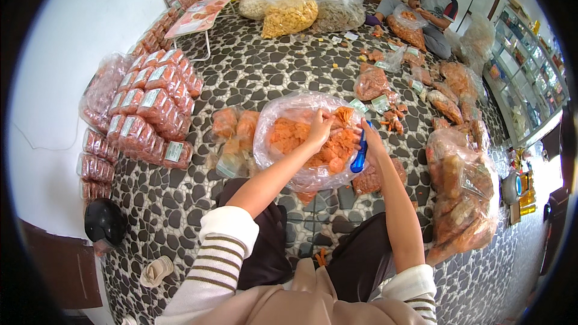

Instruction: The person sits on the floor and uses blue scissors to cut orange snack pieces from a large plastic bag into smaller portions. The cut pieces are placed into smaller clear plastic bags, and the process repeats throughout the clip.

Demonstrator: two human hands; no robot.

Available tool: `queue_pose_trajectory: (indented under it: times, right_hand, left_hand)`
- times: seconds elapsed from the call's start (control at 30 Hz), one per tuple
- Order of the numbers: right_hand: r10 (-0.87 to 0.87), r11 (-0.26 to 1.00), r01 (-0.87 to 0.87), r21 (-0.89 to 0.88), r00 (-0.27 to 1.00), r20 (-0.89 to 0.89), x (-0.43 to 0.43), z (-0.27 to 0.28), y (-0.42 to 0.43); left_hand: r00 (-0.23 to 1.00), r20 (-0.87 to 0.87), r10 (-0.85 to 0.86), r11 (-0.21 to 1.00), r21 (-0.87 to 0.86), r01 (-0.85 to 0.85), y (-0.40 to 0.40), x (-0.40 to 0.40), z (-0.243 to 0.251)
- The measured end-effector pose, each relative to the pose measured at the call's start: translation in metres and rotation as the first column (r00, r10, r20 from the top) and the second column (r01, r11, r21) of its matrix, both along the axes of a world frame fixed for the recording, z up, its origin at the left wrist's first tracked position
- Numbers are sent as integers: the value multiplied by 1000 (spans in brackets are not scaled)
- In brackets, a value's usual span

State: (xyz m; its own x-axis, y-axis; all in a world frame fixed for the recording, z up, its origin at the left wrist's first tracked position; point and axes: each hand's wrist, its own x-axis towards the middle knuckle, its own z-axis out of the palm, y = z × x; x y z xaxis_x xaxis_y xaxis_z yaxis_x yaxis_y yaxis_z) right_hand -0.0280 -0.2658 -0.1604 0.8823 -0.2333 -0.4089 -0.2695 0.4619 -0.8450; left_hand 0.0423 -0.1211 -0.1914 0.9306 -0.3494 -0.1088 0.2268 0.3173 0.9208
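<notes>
In front of me a large clear plastic bag [276,174] lies wide open, filled with thin orange chips [289,137]. My left hand [319,130] is over the chips, thumb and fingers pinched at the edge of a folded clump of orange chips [344,116]. Whether thin film wraps that clump is too fine to tell. On the bag's right side, my right hand [371,141] holds a blue hand tool [361,153], possibly a stapler, against its palm. The right fingertips reach toward the clump.
Small filled packs [235,124] lie left of the bag, beside stacked labelled packs [151,99]. Filled bags [465,189] stand on the right, near a glass cabinet [524,67]. Another person [429,13] sits at the back right. A folding table [198,18] stands back left.
</notes>
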Motion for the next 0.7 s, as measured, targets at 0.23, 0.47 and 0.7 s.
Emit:
queue_pose_trajectory:
  times: [0.23, 0.47, 0.7]
  right_hand:
    - [-95, 993, 92, 70, 994, 44, 7, -7, 0]
    - [-162, 817, 260, -514, 960, 228, 9, -11, 0]
    - [-71, 498, 305, -812, 947, 312, 8, -9, 8]
  left_hand:
    - [993, 95, -64, 982, -172, 80, -5, -15, 12]
    - [974, 207, -88, 995, 72, 74, 4, -2, 0]
    - [927, 344, -146, 970, 234, 66, 2, 8, -16]
